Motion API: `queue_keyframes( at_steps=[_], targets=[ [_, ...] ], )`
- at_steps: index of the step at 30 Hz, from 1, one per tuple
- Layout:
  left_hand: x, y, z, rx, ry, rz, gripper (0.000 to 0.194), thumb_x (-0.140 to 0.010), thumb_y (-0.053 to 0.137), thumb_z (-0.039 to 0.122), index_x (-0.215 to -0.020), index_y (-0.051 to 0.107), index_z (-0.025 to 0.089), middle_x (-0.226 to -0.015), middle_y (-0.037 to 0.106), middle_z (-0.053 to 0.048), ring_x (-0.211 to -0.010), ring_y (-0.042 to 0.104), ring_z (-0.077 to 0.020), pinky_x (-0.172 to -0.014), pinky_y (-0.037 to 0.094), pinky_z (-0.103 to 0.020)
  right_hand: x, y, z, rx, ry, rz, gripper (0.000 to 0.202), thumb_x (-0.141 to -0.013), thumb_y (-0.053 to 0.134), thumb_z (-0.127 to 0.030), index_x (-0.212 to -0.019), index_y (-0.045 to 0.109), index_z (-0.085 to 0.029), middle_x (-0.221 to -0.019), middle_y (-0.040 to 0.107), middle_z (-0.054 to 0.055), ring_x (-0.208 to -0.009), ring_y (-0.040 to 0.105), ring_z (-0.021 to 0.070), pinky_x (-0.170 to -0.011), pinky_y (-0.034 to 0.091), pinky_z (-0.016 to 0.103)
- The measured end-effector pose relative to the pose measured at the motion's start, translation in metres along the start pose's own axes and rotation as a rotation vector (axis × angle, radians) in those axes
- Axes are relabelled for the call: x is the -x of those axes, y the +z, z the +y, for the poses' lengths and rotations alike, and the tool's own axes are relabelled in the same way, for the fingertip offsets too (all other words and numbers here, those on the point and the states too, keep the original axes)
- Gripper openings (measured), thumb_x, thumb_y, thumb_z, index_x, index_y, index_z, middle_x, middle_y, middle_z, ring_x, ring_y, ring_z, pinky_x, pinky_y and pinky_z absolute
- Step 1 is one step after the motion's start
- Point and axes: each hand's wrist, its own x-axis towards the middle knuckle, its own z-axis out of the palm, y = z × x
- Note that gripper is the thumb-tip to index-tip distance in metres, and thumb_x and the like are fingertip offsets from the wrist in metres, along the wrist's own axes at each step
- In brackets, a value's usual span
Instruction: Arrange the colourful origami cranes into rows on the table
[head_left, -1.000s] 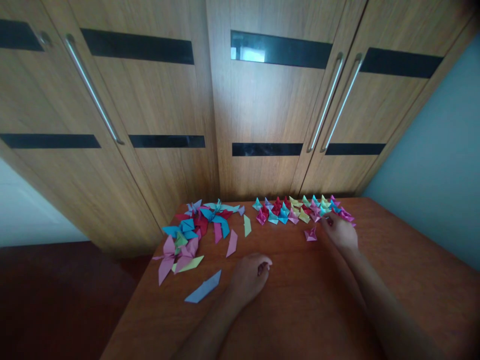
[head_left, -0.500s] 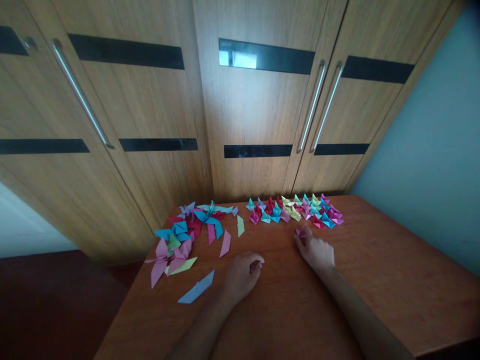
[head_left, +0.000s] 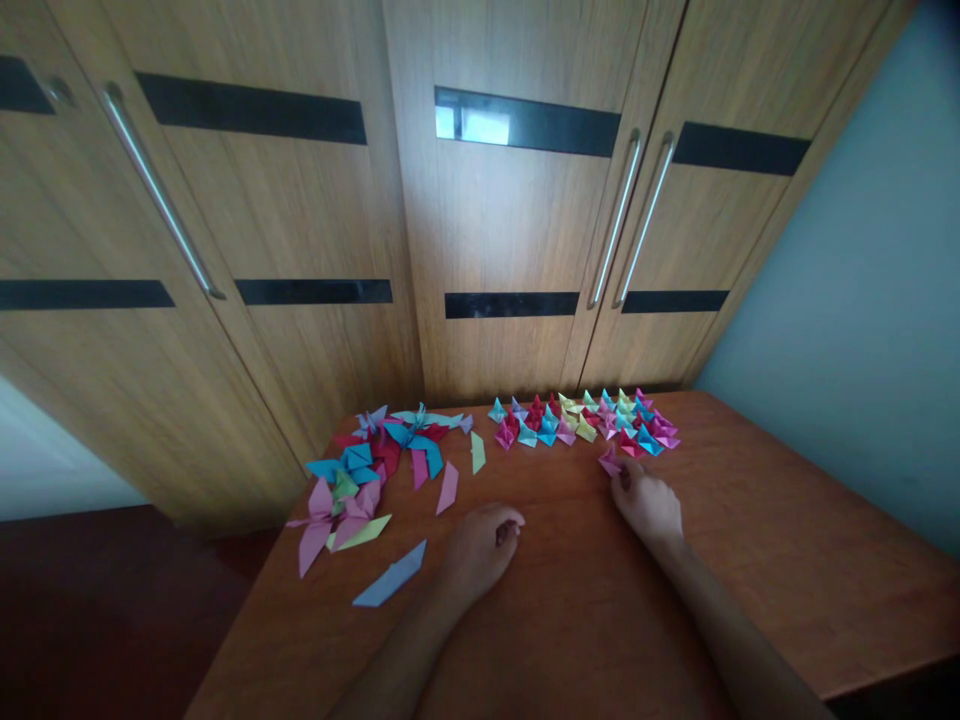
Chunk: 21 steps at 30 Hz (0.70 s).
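Note:
My right hand [head_left: 651, 508] pinches the near right end of a small pink origami boat [head_left: 610, 461], just in front of the grouped boats. Those several little folded-paper boats [head_left: 547, 430], in red, blue, yellow, pink and purple, stand in close rows at the back of the table. My left hand [head_left: 484, 547] rests on the tabletop with its fingers curled; nothing shows in them. Left of it lies a flat pale-blue folded paper strip [head_left: 391, 574]. A pink strip [head_left: 447, 488] and a pale green strip [head_left: 478, 453] lie beyond that hand.
Larger folded-paper pieces [head_left: 358, 465], blue, pink, red and green, overlap at the table's left edge, with a yellow-green strip [head_left: 364, 532] beside them. Behind the brown wooden table [head_left: 570, 620] stands a wooden wardrobe [head_left: 502, 220] with metal handles. A bluish wall [head_left: 847, 330] rises on the right.
My right hand has shifted slightly right and toward me, uncovering more of the pink boat, which sits a little further right. My left hand stays put. The view has tilted slightly.

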Motion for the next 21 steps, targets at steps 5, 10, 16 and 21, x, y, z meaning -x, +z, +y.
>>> queue_keyframes(
  at_steps=[5, 10, 16, 21],
  targets=[
    [0.000, -0.001, 0.001, 0.009, 0.006, 0.003, 0.024, -0.079, 0.045, 0.014, -0.090, 0.065, 0.020, -0.086, 0.067, -0.002, -0.077, 0.060, -0.0158, -0.070, 0.042, -0.025, -0.013, 0.000, 0.012, 0.017, 0.002, 0.056, 0.029, -0.087, 0.044, -0.030, -0.114, 0.054, -0.026, -0.106, 0.064, 0.005, -0.072, 0.061, 0.0164, -0.052, 0.030, 0.024],
    [0.000, -0.001, 0.002, 0.005, -0.002, 0.004, 0.023, -0.080, 0.045, 0.015, -0.088, 0.065, 0.021, -0.084, 0.067, -0.002, -0.075, 0.059, -0.0153, -0.070, 0.042, -0.025, -0.028, -0.003, 0.019, 0.052, -0.020, 0.021, 0.030, -0.088, 0.043, -0.031, -0.114, 0.056, -0.027, -0.102, 0.065, 0.005, -0.075, 0.062, 0.0176, -0.055, 0.034, 0.024],
    [-0.001, -0.001, 0.003, 0.001, -0.013, 0.011, 0.023, -0.079, 0.045, 0.015, -0.088, 0.065, 0.021, -0.083, 0.067, -0.002, -0.075, 0.059, -0.0155, -0.070, 0.042, -0.025, -0.038, -0.006, 0.016, 0.075, -0.035, -0.017, 0.032, -0.088, 0.039, -0.030, -0.115, 0.056, -0.027, -0.102, 0.065, 0.006, -0.080, 0.062, 0.0201, -0.061, 0.039, 0.026],
    [-0.001, -0.002, 0.005, -0.002, -0.028, 0.011, 0.023, -0.079, 0.045, 0.016, -0.087, 0.066, 0.021, -0.084, 0.067, -0.002, -0.078, 0.059, -0.0161, -0.072, 0.042, -0.026, -0.041, -0.006, 0.011, 0.098, -0.041, -0.057, 0.034, -0.088, 0.039, -0.029, -0.119, 0.054, -0.028, -0.107, 0.064, 0.007, -0.084, 0.063, 0.0217, -0.066, 0.042, 0.028]
  ],
)
